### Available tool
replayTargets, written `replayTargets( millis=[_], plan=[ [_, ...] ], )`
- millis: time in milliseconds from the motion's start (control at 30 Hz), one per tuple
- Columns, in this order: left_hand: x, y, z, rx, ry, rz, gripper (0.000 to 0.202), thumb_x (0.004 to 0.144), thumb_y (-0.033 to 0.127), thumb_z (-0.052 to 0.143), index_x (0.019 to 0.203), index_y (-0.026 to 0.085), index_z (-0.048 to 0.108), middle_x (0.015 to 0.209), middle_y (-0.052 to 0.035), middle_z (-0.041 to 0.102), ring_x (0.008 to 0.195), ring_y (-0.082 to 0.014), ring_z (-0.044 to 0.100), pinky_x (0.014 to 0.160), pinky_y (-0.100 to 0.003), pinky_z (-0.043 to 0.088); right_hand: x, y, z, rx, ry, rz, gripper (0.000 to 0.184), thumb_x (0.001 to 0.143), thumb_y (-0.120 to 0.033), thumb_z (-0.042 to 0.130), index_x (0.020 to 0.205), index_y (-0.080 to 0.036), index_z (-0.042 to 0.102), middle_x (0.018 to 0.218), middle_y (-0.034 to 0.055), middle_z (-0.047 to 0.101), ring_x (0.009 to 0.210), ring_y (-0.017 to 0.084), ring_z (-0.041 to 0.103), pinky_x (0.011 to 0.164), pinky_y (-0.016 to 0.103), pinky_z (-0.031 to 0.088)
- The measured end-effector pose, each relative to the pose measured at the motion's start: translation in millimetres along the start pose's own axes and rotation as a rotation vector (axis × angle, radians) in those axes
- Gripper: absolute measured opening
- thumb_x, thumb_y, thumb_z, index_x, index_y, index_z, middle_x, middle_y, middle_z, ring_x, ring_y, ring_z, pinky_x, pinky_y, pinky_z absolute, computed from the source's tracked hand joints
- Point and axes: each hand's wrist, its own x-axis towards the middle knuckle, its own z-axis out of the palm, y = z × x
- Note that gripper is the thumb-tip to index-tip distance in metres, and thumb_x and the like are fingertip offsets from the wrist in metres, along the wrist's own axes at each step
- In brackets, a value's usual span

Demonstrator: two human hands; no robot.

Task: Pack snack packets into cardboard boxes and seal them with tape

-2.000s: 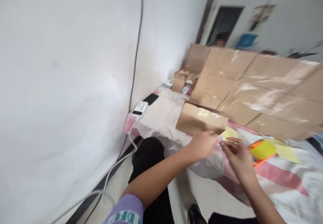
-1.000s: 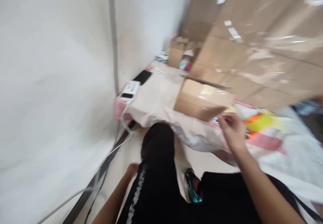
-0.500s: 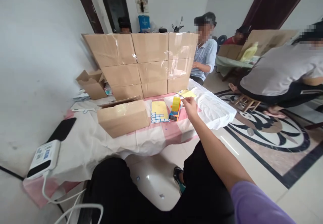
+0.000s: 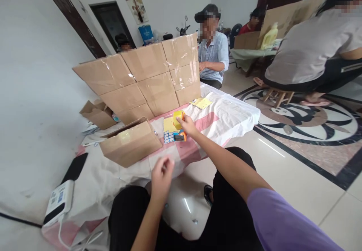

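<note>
My right hand is closed on a tape dispenser with a yellow roll and a blue, orange and black lower part. It is over the edge of a yellow sheet with blue-outlined labels. My left hand is in front of the table edge, slightly blurred. Its fingers are loosely curled and apart, with nothing visible in them. Left of the sheet lies an open cardboard box. More yellow sheets lie farther back.
A wall of taped cardboard boxes stands along the back of the cloth-covered table. A white power device and a black phone-like slab are at the left. A person in a light shirt sits behind; another person sits at the right.
My left hand has come into view from below. My right hand, earlier beside the tape dispenser, has moved left and now grips it. The view has turned and tilted.
</note>
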Motion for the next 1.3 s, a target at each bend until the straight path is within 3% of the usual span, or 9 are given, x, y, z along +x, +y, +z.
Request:
replayTargets(
  millis=[67, 133, 233, 500, 733, 867, 967, 1133, 1300],
  plan=[
    [67.8, 5.2, 19.0, -0.095, 0.076, 0.025, 0.036, 0.080, 0.049, 0.065, 0.100, 0.020, 0.073, 0.109, -0.0100, 0.067, 0.101, -0.0233, 0.062, 0.086, -0.031, 0.051, -9.0, -13.7, 8.4, 0.009, -0.044, -0.080, 0.041, 0.084, -0.060, 0.061, 0.090, -0.019, 0.057, 0.076, -0.0001, 0.063, 0.074, 0.017, 0.062, 0.067, 0.029, 0.051],
    [113.3, 7.9, 33.0, -0.133, 0.014, 0.046, 0.033, 0.080, 0.050, 0.065, 0.087, 0.019, 0.073, 0.099, -0.0088, 0.067, 0.097, -0.0224, 0.062, 0.090, -0.032, 0.049, -17.0, -27.9, 11.9, -0.015, -0.079, -0.156, 0.040, 0.087, -0.060, 0.058, 0.088, -0.020, 0.056, 0.076, -0.0006, 0.060, 0.072, 0.017, 0.060, 0.068, 0.029, 0.049],
    [134.3, 9.2, 39.3, -0.180, -0.078, 0.079, 0.030, 0.078, 0.049, 0.068, 0.077, 0.019, 0.071, 0.096, -0.0062, 0.065, 0.095, -0.0208, 0.062, 0.087, -0.029, 0.049, -21.9, -44.7, 7.7, -0.102, -0.056, -0.221, 0.042, 0.092, -0.061, 0.050, 0.080, -0.021, 0.051, 0.073, -0.0012, 0.055, 0.068, 0.015, 0.054, 0.066, 0.028, 0.044],
    [115.0, 29.3, 32.2, -0.210, -0.196, 0.027, 0.030, 0.074, 0.046, 0.076, 0.088, 0.019, 0.079, 0.109, -0.0079, 0.063, 0.107, -0.0222, 0.059, 0.084, -0.026, 0.049, -16.1, -56.3, 0.1, -0.057, -0.002, -0.270, 0.055, 0.096, -0.072, 0.030, 0.074, -0.024, 0.043, 0.069, -0.0017, 0.046, 0.064, 0.015, 0.044, 0.062, 0.029, 0.038],
    [102.4, 62.6, 33.1, -0.380, -0.003, -0.060, 0.033, 0.064, 0.045, 0.083, 0.079, 0.016, 0.075, 0.100, -0.0067, 0.069, 0.092, -0.0184, 0.064, 0.078, -0.027, 0.052, -18.7, -56.9, 1.5, -0.132, 0.065, -0.379, 0.055, 0.098, -0.071, 0.025, 0.070, -0.025, 0.037, 0.068, -0.0013, 0.044, 0.063, 0.016, 0.042, 0.064, 0.031, 0.036],
    [94.1, 81.3, 24.5, -0.330, -0.115, -0.246, 0.051, 0.059, 0.056, 0.083, 0.086, 0.014, 0.072, 0.083, -0.0087, 0.074, 0.073, -0.0186, 0.069, 0.064, -0.027, 0.052, -16.1, -58.3, 0.7, -0.145, 0.115, -0.403, 0.051, 0.100, -0.065, 0.026, 0.071, -0.025, 0.038, 0.069, -0.0005, 0.046, 0.063, 0.017, 0.043, 0.066, 0.032, 0.036],
    [89.5, 87.5, 20.5, -0.288, -0.174, -0.270, 0.052, 0.059, 0.059, 0.082, 0.081, 0.014, 0.069, 0.073, -0.0067, 0.072, 0.064, -0.0177, 0.069, 0.059, -0.025, 0.050, -8.2, -61.0, 0.3, -0.129, 0.185, -0.390, 0.047, 0.101, -0.060, 0.030, 0.072, -0.025, 0.040, 0.069, -0.0003, 0.048, 0.064, 0.017, 0.045, 0.067, 0.031, 0.037],
    [80.1, 66.9, 22.0, -0.208, -0.232, -0.210, 0.044, 0.065, 0.056, 0.078, 0.077, 0.015, 0.068, 0.065, -0.0043, 0.070, 0.060, -0.0182, 0.068, 0.055, -0.024, 0.045, 11.6, -61.2, -1.5, -0.062, 0.389, -0.254, 0.044, 0.101, -0.052, 0.029, 0.068, -0.024, 0.040, 0.067, 0.0006, 0.050, 0.066, 0.018, 0.048, 0.065, 0.031, 0.036],
    [71.7, 24.3, 30.7, -0.149, -0.283, -0.199, 0.040, 0.072, 0.057, 0.069, 0.077, 0.017, 0.066, 0.069, -0.0072, 0.073, 0.065, -0.0228, 0.070, 0.057, -0.027, 0.046, 13.1, -47.3, 12.4, -0.081, 0.325, -0.113, 0.041, 0.099, -0.041, 0.033, 0.063, -0.024, 0.042, 0.064, 0.0010, 0.051, 0.065, 0.018, 0.050, 0.063, 0.030, 0.037]
  ],
)
